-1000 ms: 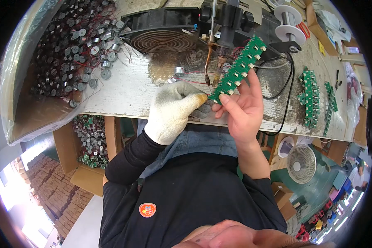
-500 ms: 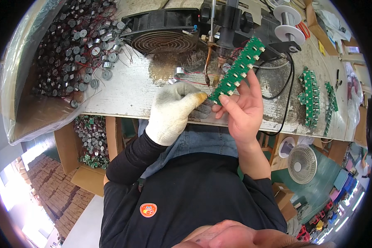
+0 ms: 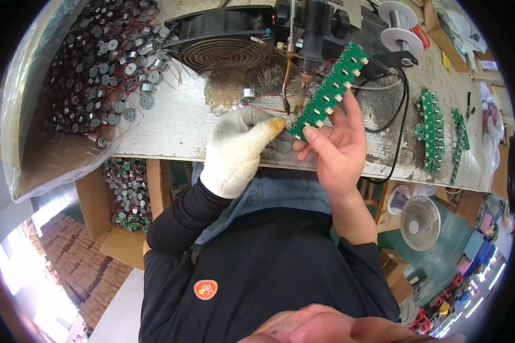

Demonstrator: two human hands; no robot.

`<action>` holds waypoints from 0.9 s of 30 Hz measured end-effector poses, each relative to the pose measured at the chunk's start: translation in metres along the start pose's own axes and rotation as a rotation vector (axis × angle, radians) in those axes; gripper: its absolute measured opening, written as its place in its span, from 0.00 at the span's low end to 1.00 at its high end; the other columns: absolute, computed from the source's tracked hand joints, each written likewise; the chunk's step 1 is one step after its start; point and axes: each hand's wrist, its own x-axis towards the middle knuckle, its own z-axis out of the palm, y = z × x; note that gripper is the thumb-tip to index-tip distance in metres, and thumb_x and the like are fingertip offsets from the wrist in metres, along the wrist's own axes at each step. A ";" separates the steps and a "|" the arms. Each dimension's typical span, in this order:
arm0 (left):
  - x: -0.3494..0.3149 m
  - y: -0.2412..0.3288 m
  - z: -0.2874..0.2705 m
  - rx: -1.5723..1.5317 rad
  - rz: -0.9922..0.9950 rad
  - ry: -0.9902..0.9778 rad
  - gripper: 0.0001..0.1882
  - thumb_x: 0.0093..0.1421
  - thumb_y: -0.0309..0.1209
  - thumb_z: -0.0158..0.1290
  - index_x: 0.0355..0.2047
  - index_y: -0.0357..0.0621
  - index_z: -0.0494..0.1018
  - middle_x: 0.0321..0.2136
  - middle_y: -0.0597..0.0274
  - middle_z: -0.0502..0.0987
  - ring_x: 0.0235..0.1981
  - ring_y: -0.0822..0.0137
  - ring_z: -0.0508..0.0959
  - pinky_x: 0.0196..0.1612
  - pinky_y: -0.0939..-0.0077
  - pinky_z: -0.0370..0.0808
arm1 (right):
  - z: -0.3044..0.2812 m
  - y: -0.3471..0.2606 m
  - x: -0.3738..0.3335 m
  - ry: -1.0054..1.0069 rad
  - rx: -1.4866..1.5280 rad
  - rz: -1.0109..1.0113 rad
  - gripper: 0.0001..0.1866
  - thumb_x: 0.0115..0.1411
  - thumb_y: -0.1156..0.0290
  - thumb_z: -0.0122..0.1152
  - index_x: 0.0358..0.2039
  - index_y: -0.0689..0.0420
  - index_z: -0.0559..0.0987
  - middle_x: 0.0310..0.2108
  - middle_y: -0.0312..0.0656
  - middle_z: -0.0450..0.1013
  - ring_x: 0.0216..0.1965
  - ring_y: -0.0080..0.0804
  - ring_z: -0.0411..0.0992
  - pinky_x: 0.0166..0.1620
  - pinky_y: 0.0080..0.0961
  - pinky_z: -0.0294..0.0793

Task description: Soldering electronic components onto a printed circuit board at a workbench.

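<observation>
A long green circuit board strip (image 3: 333, 91) with small white connectors slants up and away in my bare right hand (image 3: 342, 157), pinched near its lower end between thumb and fingers. My left hand (image 3: 233, 150), in a white glove with a yellowed thumb tip, is closed at that same end. Thin wire seems to lie in its fingertips, too fine to make out well. Just beyond the left hand lies a small silver motor (image 3: 248, 94) with red wires running toward the board. The soldering iron (image 3: 305, 80) and a copper-coloured solder guide tube (image 3: 287, 86) point down beside the strip.
Many small motors (image 3: 114, 74) with red wires are heaped in a plastic-lined box at left. A black fan (image 3: 226, 54) stands behind. At right are a solder spool (image 3: 400, 28), a black cable (image 3: 403, 120) and more board strips (image 3: 432, 134). Below the table edge sits a cardboard box (image 3: 94, 208).
The strip's far end has risen slightly, and its near end has shifted a little left. My left hand has drawn slightly down and left; both hands keep their grip.
</observation>
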 end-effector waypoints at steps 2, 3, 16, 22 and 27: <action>-0.001 0.003 0.002 -0.028 -0.025 -0.004 0.11 0.61 0.31 0.50 0.35 0.32 0.71 0.27 0.55 0.78 0.26 0.67 0.80 0.29 0.76 0.79 | 0.000 -0.002 0.000 0.000 -0.005 -0.002 0.40 0.55 0.90 0.53 0.65 0.57 0.50 0.51 0.55 0.65 0.28 0.34 0.77 0.23 0.21 0.77; -0.002 0.004 0.002 -0.056 -0.046 -0.002 0.11 0.61 0.30 0.50 0.35 0.33 0.71 0.27 0.55 0.78 0.26 0.67 0.80 0.29 0.75 0.79 | 0.001 -0.002 0.000 0.001 -0.008 0.000 0.40 0.55 0.89 0.54 0.65 0.57 0.50 0.50 0.55 0.66 0.28 0.33 0.77 0.23 0.21 0.77; -0.001 -0.007 -0.008 0.045 -0.007 0.048 0.11 0.61 0.31 0.50 0.35 0.31 0.71 0.28 0.53 0.78 0.26 0.67 0.80 0.30 0.75 0.79 | 0.003 0.008 -0.001 0.001 -0.006 0.015 0.39 0.54 0.90 0.54 0.65 0.58 0.52 0.48 0.54 0.68 0.28 0.32 0.77 0.23 0.19 0.76; -0.002 -0.001 0.001 0.248 0.046 0.045 0.10 0.59 0.30 0.53 0.32 0.33 0.76 0.24 0.61 0.78 0.25 0.75 0.76 0.29 0.80 0.73 | -0.007 -0.004 -0.003 0.038 0.037 0.034 0.39 0.54 0.90 0.53 0.64 0.58 0.52 0.45 0.52 0.68 0.26 0.32 0.76 0.21 0.19 0.75; -0.038 -0.019 -0.003 0.776 0.347 0.055 0.19 0.50 0.27 0.63 0.41 0.33 0.73 0.27 0.57 0.79 0.24 0.72 0.78 0.31 0.80 0.74 | -0.029 -0.032 -0.023 0.028 0.092 0.160 0.40 0.50 0.89 0.55 0.64 0.59 0.52 0.48 0.52 0.68 0.21 0.31 0.75 0.16 0.18 0.72</action>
